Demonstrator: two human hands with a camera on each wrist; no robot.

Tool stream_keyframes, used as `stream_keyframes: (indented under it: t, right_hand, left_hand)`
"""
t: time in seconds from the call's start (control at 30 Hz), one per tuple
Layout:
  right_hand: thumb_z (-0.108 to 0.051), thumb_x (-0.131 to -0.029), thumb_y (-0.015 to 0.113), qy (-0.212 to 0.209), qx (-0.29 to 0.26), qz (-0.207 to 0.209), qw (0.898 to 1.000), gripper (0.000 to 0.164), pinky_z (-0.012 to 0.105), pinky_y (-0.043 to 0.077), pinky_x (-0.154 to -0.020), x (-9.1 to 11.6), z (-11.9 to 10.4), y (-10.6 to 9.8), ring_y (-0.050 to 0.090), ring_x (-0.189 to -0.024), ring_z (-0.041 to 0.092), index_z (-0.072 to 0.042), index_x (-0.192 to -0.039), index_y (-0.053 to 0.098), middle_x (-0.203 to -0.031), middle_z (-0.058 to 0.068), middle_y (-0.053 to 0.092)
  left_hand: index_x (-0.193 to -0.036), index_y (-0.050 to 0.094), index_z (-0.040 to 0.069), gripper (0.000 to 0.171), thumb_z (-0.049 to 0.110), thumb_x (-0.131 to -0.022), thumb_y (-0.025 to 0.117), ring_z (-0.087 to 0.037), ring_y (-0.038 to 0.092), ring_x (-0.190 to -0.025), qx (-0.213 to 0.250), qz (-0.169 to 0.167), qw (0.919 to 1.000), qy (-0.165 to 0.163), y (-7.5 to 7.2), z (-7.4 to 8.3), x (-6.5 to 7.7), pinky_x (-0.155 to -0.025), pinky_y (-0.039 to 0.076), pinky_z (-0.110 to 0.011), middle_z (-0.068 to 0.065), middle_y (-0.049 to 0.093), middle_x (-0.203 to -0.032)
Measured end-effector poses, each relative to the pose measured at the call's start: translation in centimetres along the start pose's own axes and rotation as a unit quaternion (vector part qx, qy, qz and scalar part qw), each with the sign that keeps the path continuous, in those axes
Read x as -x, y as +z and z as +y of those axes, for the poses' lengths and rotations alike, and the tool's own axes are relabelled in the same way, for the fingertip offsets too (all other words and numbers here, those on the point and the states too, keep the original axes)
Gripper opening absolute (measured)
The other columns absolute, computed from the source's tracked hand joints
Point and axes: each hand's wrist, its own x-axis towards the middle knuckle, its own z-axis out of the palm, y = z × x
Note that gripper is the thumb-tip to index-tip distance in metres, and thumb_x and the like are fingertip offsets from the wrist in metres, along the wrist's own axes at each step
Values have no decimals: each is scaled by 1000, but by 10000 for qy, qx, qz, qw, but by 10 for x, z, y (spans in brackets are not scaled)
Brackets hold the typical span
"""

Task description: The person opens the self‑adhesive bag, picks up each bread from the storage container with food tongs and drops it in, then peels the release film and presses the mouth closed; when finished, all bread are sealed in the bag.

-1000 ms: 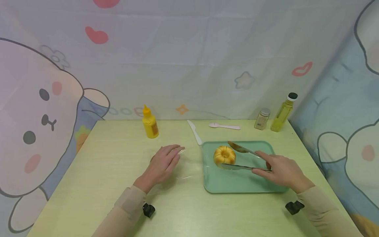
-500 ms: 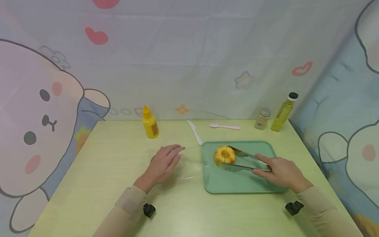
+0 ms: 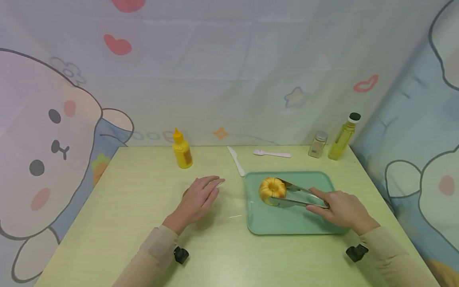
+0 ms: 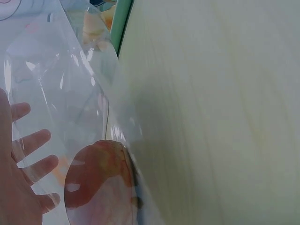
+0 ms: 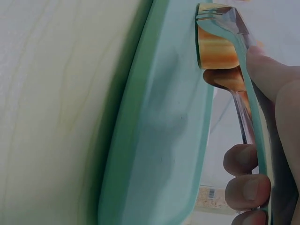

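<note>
My right hand (image 3: 344, 207) grips metal tongs (image 3: 297, 203), one end tined like a fork, the other spoon-shaped. Between the tong ends sits a golden ring-shaped bun (image 3: 267, 189), on the left part of the green tray (image 3: 287, 223). A clear plastic bag (image 4: 56, 93) lies left of the tray, and my left hand (image 3: 197, 199) is at it with fingers extended. In the left wrist view those fingers (image 4: 35, 143) are spread against the film. Close beside them, a rounded brown bread-like piece (image 4: 101, 187) shows through the plastic, mostly hidden under the hand in the head view.
Along the back edge stand a yellow squeeze bottle (image 3: 183, 153), a small jar (image 3: 317, 144) with a grey lid and an oil bottle (image 3: 342, 139). A white plastic knife (image 3: 235, 160) reaches the tray's back left corner; a white spork-like utensil (image 3: 272, 153) lies behind the tray.
The far arm of the tongs has swung in to the bun, so both ends now flank it. A fold in the plastic bag has shifted slightly; the left hand has stayed in place.
</note>
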Motion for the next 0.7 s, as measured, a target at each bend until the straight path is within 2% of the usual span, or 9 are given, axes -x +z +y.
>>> stream_keyframes:
  t: [0.23, 0.53, 0.7]
  right_hand:
    - [-57, -94, 73, -307, -30, 537, 9981, 58, 26, 28, -43, 0, -1, -2, 33, -47, 1, -25, -142, 68, -57, -18, 39]
    - [-53, -92, 77, -519, -48, 791, 9955, 58, 23, 27, -43, -2, -4, -5, 31, -48, -1, -22, -141, 70, -62, -20, 42]
    - [-50, -91, 79, -714, -59, 1065, 9917, 54, 22, 27, -44, -3, -9, -9, 29, -49, -2, -25, -139, 71, -67, -22, 43]
  left_hand:
    - [-140, 65, 10, 36, 20, -111, 49, -36, 59, -131, 9, 4, 10000, -31, 1, 0, 0, -111, 43, -63, -15, 63, -141]
    - [-142, 64, 12, 37, 22, -111, 49, -35, 58, -133, -27, -136, 9998, -115, 0, 2, 0, -113, 42, -64, -14, 63, -142]
    - [-143, 65, 13, 37, 23, -111, 49, -35, 58, -133, -45, -131, 9998, -121, -1, 2, 0, -113, 41, -66, -13, 62, -142]
